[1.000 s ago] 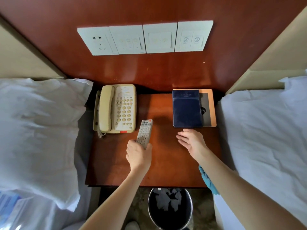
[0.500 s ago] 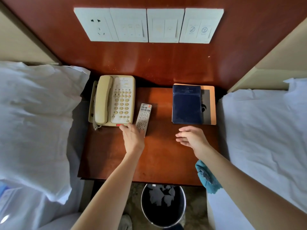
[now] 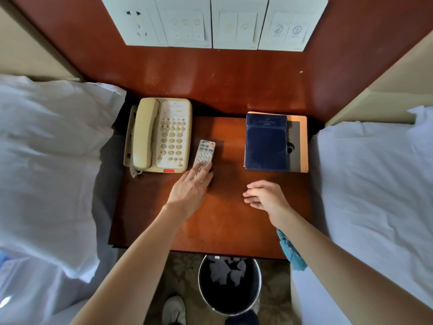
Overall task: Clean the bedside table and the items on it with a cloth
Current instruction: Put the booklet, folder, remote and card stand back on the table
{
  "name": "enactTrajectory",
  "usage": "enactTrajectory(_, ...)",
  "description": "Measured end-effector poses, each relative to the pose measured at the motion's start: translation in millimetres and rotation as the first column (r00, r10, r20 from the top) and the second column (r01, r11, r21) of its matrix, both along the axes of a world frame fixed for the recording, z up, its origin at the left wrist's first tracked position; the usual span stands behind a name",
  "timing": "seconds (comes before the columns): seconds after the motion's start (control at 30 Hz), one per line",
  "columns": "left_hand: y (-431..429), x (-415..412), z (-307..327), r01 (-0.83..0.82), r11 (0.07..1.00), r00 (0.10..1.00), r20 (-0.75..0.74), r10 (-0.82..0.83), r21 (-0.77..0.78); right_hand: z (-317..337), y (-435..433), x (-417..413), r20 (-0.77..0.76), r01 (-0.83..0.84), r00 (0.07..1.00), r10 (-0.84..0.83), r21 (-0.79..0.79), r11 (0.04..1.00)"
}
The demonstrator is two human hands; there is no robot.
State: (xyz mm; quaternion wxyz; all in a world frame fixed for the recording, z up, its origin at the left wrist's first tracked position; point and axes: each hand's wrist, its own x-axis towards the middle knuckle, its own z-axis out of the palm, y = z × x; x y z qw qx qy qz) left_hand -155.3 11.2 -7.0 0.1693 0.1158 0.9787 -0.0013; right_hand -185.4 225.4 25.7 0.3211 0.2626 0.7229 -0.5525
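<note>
Fingers (image 3: pixel 203 171) of our left hand (image 3: pixel 191 192) lie flat, together, on the remote (image 3: pixel 204 154).
Our right hand (image 3: pixel 264 195), at three o'clock, hangs loosely curled, holding nothing.

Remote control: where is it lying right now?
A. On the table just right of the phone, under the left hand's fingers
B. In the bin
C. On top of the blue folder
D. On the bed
A. The remote control lies flat on the table beside the phone, with the left hand resting its fingers on the near end.
</note>
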Motion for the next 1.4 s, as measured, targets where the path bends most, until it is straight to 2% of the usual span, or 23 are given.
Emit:
enactTrajectory(0.2,-4,-24,9,-0.019,0.992,0.998,0.063,0.027,-0.128,-4,5,-2,0.021,-0.010,1.000,0.009,0.040,0.999)
enactTrajectory(0.33,-2,-32,13,0.016,0.970,0.999,0.038,-0.007,-0.241,-6,7,0,0.031,-0.011,0.999,0.009,0.062,0.998)
enactTrajectory(0.57,-4,-15,19,-0.024,0.999,0.999,-0.023,0.023,-0.034,-1,5,9,0.006,-0.038,0.999,0.037,0.039,0.999)
enactTrajectory(0.7,-7,6,35,-0.168,0.964,0.982,-0.051,0.181,0.205,11,-4,17,-0.017,-0.044,0.999,0.045,0.030,0.999)
enactTrajectory(0.8,-13,34,46,-0.304,0.861,0.933,-0.055,0.355,0.407,23,-17,25,-0.029,-0.059,0.998,0.060,0.040,0.997)
enactTrajectory(0.9,-21,69,56,-0.514,0.603,0.808,0.108,0.580,0.610,35,-36,36,-0.040,-0.082,0.996,0.084,0.044,0.996)
enactTrajectory(1.1,-61,138,77,-0.665,0.209,0.607,0.356,0.710,0.717,56,-92,72,-0.046,-0.165,0.985,0.166,0.011,0.986)
enactTrajectory(1.27,-130,205,89,-0.731,0.129,0.504,0.403,0.764,0.670,63,-153,117,-0.058,-0.292,0.955,0.291,-0.010,0.956)
enactTrajectory(1.4,-189,259,95,-0.759,0.118,0.415,0.337,0.845,0.640,60,-210,156,-0.049,-0.374,0.927,0.373,-0.028,0.927)
